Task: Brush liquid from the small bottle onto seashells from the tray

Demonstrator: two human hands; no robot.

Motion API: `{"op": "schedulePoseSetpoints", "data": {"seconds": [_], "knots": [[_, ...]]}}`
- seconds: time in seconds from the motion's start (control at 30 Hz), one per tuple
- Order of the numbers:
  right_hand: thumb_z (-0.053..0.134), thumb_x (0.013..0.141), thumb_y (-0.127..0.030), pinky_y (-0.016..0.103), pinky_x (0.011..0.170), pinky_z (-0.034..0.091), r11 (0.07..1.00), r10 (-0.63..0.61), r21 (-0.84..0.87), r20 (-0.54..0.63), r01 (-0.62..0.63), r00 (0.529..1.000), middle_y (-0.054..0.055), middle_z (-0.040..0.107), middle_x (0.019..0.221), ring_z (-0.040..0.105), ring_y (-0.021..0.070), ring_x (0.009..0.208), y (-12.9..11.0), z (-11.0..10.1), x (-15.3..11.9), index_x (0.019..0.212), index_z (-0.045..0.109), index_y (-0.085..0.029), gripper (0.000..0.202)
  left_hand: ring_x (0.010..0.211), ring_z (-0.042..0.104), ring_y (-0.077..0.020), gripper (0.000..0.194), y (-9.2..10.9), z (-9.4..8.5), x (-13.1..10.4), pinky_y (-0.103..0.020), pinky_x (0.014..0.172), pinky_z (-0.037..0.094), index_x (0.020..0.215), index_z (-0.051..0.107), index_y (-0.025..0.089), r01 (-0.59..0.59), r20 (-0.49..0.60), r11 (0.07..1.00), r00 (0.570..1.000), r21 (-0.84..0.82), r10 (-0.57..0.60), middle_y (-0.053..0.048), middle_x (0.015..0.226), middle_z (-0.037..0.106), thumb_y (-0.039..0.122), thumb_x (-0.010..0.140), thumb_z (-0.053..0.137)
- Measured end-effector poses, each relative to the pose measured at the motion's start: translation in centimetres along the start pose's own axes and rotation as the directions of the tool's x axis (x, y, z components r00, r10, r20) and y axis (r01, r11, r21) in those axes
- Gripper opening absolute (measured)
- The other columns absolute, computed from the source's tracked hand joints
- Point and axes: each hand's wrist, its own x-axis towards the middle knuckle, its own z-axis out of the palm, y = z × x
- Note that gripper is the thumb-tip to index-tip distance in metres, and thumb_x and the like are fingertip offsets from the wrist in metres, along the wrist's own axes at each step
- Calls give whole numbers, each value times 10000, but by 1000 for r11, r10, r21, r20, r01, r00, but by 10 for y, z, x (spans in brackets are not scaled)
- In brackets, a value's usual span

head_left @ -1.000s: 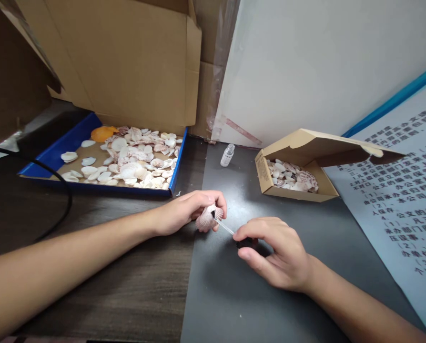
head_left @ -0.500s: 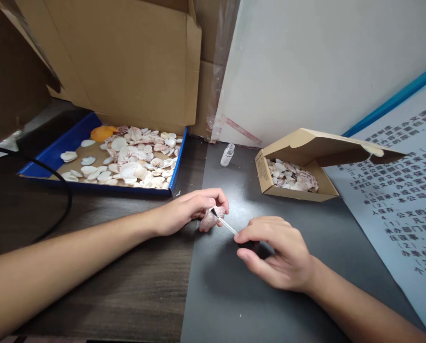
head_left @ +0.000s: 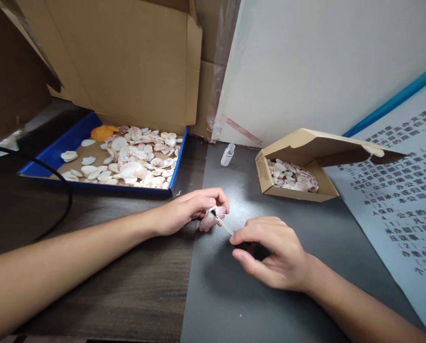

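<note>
Between the thumb and fingers of my left hand (head_left: 195, 209) is a pinkish ribbed seashell (head_left: 208, 220), held just above the desk. My right hand (head_left: 275, 252) is closed on the dark cap end of a small brush (head_left: 226, 226) with a thin pale stem. The brush's black tip rests against the upper part of the shell, close to my left thumb. Part of the cap is hidden by my right fingers. Behind the hands stands a small clear bottle (head_left: 228, 156), upright and without a cap.
A blue-edged cardboard box (head_left: 173, 178) at the back left holds many seashells (head_left: 130, 162). At the right, a smaller cardboard box (head_left: 299, 194) with raised lid holds more shells. A black cable (head_left: 70, 200) curves over the left side. A printed sheet (head_left: 388, 209) lies at the right.
My right hand has shifted slightly left, toward the shell, with the brush. My left hand and the shell have hardly moved.
</note>
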Motion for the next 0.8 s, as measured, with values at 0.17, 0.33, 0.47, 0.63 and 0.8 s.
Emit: {"op": "schedulePoseSetpoints", "data": {"seconds": [0.17, 0.33, 0.47, 0.63, 0.8], "knots": [[584, 865, -142, 228, 496, 406, 998, 27, 49, 99, -32, 995, -47, 588, 573, 516, 90, 459, -4, 0, 0, 854, 594, -196, 56, 636, 498, -125, 299, -1, -1, 2, -231, 552, 400, 975, 539, 155, 15, -45, 998, 999, -68, -18, -38, 833, 591, 427, 856, 510], [559, 912, -175, 244, 504, 407, 998, -21, 61, 95, 15, 995, -29, 615, 600, 525, 105, 483, -6, 2, -2, 895, 594, -192, 42, 630, 500, -128, 296, -2, -2, 3, -233, 537, 395, 975, 535, 169, 20, -72, 994, 997, -105, -28, -48, 852, 613, 427, 830, 519], [583, 932, -185, 234, 538, 444, 1000, 4, -16, 13, -4, 1000, -8, 662, 665, 588, 109, 534, -2, 2, -2, 938, 600, -186, 18, 625, 496, -120, 253, 0, -1, 2, -235, 547, 406, 968, 535, 166, 28, -55, 995, 998, -92, -33, -41, 863, 608, 378, 833, 510], [565, 903, -166, 228, 508, 410, 1000, 24, 7, 123, -25, 992, -40, 600, 586, 526, 92, 466, -2, 2, -1, 878, 595, -186, 44, 651, 522, -135, 260, 0, -1, 2, -240, 552, 420, 974, 531, 172, 26, -50, 995, 998, -98, -31, -45, 860, 617, 386, 828, 516], [553, 980, -231, 248, 517, 408, 998, -55, -25, 29, 56, 998, -7, 662, 655, 555, 109, 515, -3, 4, -5, 970, 601, -188, 65, 649, 532, -135, 260, 0, -1, 2, -252, 571, 426, 970, 533, 163, 13, -47, 995, 999, -101, -18, -45, 863, 613, 380, 830, 513]]}}
